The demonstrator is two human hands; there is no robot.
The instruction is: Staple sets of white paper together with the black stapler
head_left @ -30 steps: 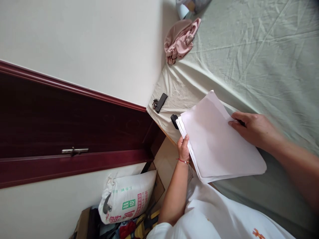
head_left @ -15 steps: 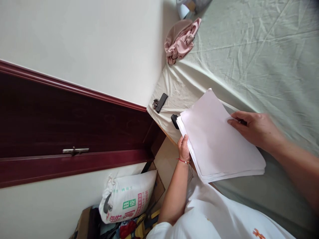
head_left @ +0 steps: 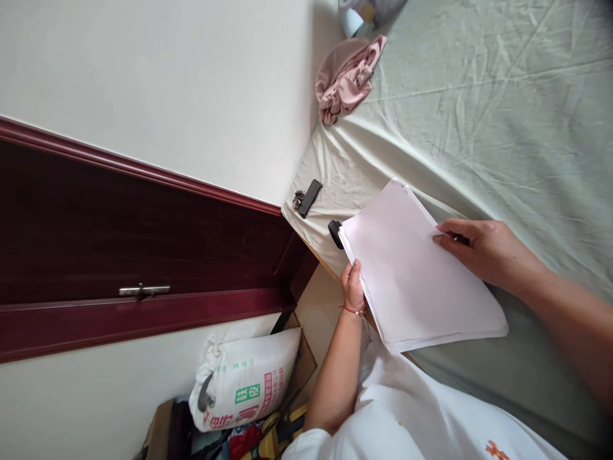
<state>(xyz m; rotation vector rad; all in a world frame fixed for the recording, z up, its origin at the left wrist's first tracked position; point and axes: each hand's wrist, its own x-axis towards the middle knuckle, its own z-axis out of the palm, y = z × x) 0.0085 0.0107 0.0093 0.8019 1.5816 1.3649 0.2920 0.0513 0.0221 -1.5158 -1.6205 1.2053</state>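
Observation:
A stack of white paper sheets [head_left: 416,275] lies at a slant over the near edge of the bed. Along its left edge my left hand [head_left: 353,286] grips the stack, thumb on top and the other fingers mostly hidden beneath. My right hand [head_left: 483,246] pinches the right edge of the top sheet between thumb and forefinger. At the far corner another sheet's edge, with small dark print, peeks out from under the top one. Close to the stack's left corner sits a small black object [head_left: 335,234], partly covered by the paper.
Keys and a black case [head_left: 310,198] lie at the bed's corner. Beyond them is a crumpled pink cloth [head_left: 349,80] on the green sheet [head_left: 502,108]. A dark red door [head_left: 143,236] with a bolt stands at left. A white printed sack [head_left: 249,377] rests below it.
The top sheet has shifted left and toward me, lining up more closely with the stack. My right hand has moved slightly left with it. My left hand stays in place.

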